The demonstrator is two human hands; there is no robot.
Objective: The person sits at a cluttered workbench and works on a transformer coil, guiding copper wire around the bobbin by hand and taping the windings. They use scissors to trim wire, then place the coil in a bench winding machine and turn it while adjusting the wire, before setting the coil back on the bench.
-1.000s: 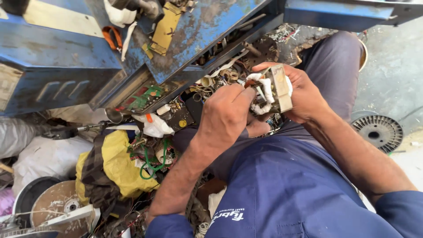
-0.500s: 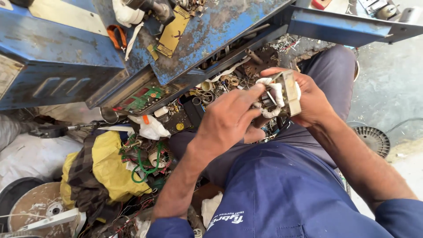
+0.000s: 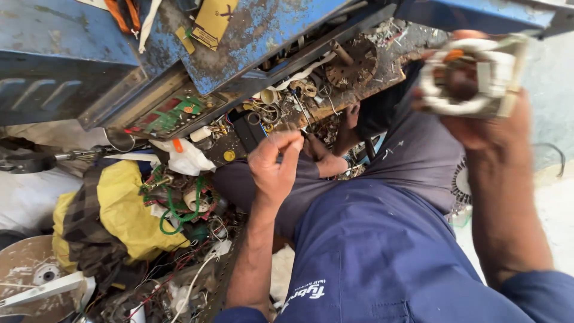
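The motor stator (image 3: 472, 75) is a ring of pale, grimy windings set in a squarish metal core, with a dark hollow centre and an orange fleck near the top; it shows blurred. It sits raised at the upper right, above the person's knee, gripped from below and behind by the right hand (image 3: 487, 122), whose fingers curl around it. The left hand (image 3: 274, 164) is well apart to its left, empty, loosely curled, over the cluttered scrap tray (image 3: 311, 101)
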